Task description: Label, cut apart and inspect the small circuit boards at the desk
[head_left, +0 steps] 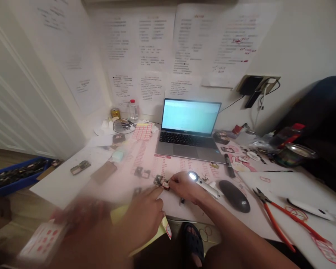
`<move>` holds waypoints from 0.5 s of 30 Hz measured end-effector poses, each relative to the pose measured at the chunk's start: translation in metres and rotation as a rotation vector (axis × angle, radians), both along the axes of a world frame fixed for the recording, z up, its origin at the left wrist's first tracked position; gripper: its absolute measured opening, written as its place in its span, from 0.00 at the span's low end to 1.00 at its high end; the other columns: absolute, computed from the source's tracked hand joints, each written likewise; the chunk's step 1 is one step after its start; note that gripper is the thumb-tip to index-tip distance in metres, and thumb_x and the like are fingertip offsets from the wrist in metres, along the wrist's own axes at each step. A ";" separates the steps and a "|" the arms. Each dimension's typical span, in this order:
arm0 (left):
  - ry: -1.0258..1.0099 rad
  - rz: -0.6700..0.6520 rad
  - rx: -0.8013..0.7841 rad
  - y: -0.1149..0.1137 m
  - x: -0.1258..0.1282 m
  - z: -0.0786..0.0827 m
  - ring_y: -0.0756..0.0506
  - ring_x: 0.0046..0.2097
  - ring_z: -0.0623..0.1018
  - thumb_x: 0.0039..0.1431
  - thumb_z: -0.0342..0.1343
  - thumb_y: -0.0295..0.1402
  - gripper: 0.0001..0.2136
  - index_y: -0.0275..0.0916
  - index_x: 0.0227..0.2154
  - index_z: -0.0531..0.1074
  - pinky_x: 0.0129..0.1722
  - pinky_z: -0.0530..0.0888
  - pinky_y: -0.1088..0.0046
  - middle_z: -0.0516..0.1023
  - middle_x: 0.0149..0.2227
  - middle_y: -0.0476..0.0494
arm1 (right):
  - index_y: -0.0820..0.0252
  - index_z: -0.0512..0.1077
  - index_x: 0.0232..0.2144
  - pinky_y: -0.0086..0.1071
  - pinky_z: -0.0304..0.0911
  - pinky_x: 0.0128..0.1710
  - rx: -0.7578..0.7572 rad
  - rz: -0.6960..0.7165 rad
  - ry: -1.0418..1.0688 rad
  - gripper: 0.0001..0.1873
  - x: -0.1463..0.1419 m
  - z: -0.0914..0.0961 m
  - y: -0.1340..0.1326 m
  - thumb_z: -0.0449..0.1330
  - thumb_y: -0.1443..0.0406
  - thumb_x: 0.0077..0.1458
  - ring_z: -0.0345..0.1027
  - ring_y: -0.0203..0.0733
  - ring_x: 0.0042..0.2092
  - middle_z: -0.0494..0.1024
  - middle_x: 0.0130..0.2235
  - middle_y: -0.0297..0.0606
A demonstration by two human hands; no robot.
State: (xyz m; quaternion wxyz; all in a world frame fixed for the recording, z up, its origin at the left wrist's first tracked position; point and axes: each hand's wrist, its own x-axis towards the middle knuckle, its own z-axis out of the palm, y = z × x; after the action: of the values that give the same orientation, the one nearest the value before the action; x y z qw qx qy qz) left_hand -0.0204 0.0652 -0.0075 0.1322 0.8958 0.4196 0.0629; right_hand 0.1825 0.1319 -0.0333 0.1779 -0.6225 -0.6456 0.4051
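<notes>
A small circuit board (pixel 161 182) lies on the paper-covered desk near its front edge. My right hand (pixel 183 185) is closed on its right end, pinching it. My left hand (pixel 142 216) reaches toward the board from below, a finger extended to its left side; the hand and forearm are smeared by motion. A small lit torch (pixel 203 182) lies just right of my right hand, its bright lens facing up.
An open laptop (pixel 190 129) stands at the back. A black mouse (pixel 234 195) and red-handled pliers (pixel 277 216) lie to the right. More boards (pixel 80 167) lie on the left. A blue bin (pixel 16 175) sits on the floor. A sandalled foot (pixel 193 239) shows below.
</notes>
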 end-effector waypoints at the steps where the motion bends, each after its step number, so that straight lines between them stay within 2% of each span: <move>1: -0.002 0.003 -0.024 0.000 0.001 0.001 0.32 0.64 0.77 0.69 0.54 0.29 0.11 0.36 0.37 0.82 0.65 0.74 0.49 0.76 0.64 0.31 | 0.58 0.61 0.16 0.30 0.42 0.24 0.002 -0.003 -0.004 0.16 -0.001 0.002 -0.001 0.57 0.68 0.54 0.47 0.33 0.26 0.54 0.21 0.28; 9: -0.031 0.007 -0.046 0.001 -0.001 -0.005 0.32 0.67 0.75 0.69 0.54 0.29 0.08 0.37 0.37 0.79 0.65 0.74 0.49 0.72 0.69 0.34 | 0.58 0.60 0.16 0.30 0.42 0.23 -0.006 -0.011 -0.032 0.16 -0.002 0.004 -0.002 0.58 0.67 0.54 0.48 0.33 0.26 0.54 0.21 0.28; 15: -0.019 -0.004 -0.022 0.002 0.001 -0.009 0.32 0.67 0.74 0.68 0.56 0.29 0.07 0.37 0.41 0.79 0.66 0.74 0.49 0.73 0.69 0.33 | 0.58 0.62 0.16 0.31 0.41 0.24 0.017 -0.012 -0.075 0.16 -0.002 0.000 -0.001 0.58 0.69 0.54 0.49 0.33 0.25 0.56 0.20 0.28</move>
State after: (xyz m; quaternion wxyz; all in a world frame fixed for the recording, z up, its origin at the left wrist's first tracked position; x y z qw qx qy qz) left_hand -0.0199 0.0668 -0.0164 0.1461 0.8946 0.4170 0.0665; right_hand 0.1804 0.1313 -0.0329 0.1611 -0.6395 -0.6517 0.3746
